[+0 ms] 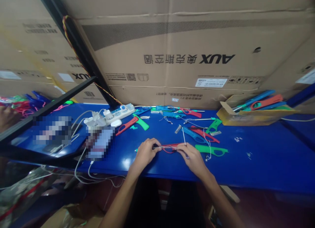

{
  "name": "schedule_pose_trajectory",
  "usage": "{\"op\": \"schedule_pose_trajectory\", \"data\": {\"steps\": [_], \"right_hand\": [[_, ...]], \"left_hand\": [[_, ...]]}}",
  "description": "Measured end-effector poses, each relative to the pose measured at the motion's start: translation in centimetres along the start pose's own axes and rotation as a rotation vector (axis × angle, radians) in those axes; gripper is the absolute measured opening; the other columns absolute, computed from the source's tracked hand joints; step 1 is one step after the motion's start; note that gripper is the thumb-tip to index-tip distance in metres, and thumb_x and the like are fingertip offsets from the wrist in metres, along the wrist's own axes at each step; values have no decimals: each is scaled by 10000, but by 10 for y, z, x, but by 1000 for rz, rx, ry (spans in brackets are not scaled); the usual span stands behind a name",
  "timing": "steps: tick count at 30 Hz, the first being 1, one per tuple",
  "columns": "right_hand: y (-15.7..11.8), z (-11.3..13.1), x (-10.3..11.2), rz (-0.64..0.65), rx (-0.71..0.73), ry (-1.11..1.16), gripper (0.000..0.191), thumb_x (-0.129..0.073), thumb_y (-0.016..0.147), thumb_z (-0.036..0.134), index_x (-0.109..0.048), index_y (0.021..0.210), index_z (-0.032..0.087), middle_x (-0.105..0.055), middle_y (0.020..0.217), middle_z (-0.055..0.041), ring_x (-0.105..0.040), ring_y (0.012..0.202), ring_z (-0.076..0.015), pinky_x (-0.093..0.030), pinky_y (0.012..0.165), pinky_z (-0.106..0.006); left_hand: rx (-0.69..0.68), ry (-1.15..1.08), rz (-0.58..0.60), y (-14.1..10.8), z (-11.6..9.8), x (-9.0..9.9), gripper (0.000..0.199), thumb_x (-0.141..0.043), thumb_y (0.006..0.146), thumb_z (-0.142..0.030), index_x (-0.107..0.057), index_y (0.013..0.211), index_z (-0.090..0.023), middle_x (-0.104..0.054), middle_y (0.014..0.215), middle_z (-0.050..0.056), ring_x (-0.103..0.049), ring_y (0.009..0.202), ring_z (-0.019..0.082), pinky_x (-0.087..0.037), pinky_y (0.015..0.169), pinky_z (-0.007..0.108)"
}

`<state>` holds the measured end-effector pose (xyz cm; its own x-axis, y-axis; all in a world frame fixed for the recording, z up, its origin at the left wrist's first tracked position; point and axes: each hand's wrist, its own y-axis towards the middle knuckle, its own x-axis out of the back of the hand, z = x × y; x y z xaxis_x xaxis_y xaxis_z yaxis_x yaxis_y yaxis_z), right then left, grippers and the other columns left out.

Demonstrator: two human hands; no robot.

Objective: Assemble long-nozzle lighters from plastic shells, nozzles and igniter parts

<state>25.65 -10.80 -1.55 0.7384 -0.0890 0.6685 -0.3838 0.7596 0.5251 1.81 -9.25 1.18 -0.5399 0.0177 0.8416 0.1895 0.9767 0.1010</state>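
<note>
Just above the blue tabletop, my left hand (pixel 147 152) pinches one end of some thin white wires (pixel 168 147). The fingers of my right hand (pixel 193 158) are closed on the wires' other end. A slim white stick (pixel 183 136) juts up from between the right fingers; its exact kind is unclear. Beneath the wires lies a red lighter handle (pixel 171 145), partly covered by both hands. A green lighter handle (pixel 209 149) rests beside my right hand, with a loose white wire (pixel 209 144) across it. Behind are blue (pixel 193 135) and red (pixel 205 134) handles.
A power strip (pixel 119 113) with plugs and a phone (pixel 100 144) on a cable stand at left. An open carton (pixel 246 116) of lighters sits back right. Big cardboard boxes (pixel 172 40) form the back. A black metal frame (pixel 49 108) crosses the left; another person's hand (pixel 8 118) is beyond.
</note>
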Motion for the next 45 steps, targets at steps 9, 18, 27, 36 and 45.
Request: {"op": "schedule_pose_trajectory", "data": {"steps": [9,18,27,36,45], "right_hand": [[3,0,-3,-22,-51,10,178,-510,988,175,-664,1039,249,-703,1000,-67,-658,933,-217,-560,786,-364],[1,-1,-4,-23,-73,61,134,-558,968,180,-656,1023,254,-711,972,-46,-652,902,-204,-558,773,-342],[-1,-3,-3,-33,-107,-7,123,-551,973,187,-650,1016,246,-708,934,-38,-649,855,-195,-553,751,-329],[-15,15,-2,-17,-41,-223,298,-524,952,123,-675,1180,240,-738,993,-78,-689,892,-238,-567,779,-374],[-30,13,-4,-22,16,-290,509,-443,894,0,-605,1317,233,-729,1161,-83,-683,1077,-227,-578,909,-365]], "left_hand": [[-50,2,3,-2,1,-5,117,-757,831,-183,-693,869,-273,-711,913,-17,-619,831,206,-403,691,298],[-168,23,-99,-16,7,-18,76,-592,975,-237,-665,954,-238,-697,1057,10,-580,966,214,-380,832,360],[-215,44,-154,-17,6,-21,83,-579,984,-237,-662,979,-240,-691,1037,12,-575,966,212,-377,836,367],[-228,71,-161,-18,5,-21,63,-586,979,-220,-643,997,-237,-678,1035,5,-567,972,210,-378,839,366],[-220,112,-160,-17,0,-19,117,-577,989,-323,-628,989,-217,-672,1030,28,-567,961,226,-375,831,368]]}}
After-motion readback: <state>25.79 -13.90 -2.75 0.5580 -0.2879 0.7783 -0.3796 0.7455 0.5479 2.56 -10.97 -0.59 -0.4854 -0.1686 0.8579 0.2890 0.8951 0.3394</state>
